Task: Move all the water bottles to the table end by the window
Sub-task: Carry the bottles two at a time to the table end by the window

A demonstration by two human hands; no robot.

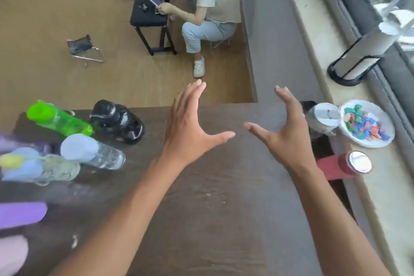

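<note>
Several water bottles stand at the left end of the dark wooden table (212,197): a green bottle (58,119), a black bottle (118,122), a clear bottle with a pale blue cap (89,151), another clear one with a yellow cap (38,167) and a purple bottle (21,214). At the right end, by the window, stand a clear bottle with a white lid (322,119) and a red bottle with a silver cap (345,164). My left hand (190,127) and my right hand (289,132) hover over the table's middle, both open and holding nothing.
A white bowl of coloured pieces (367,124) sits on the window ledge beside the right-end bottles. A black-and-white cylinder stand (358,60) is farther along the ledge. A person (212,6) sits on the floor beyond the table at a small black bench (150,15).
</note>
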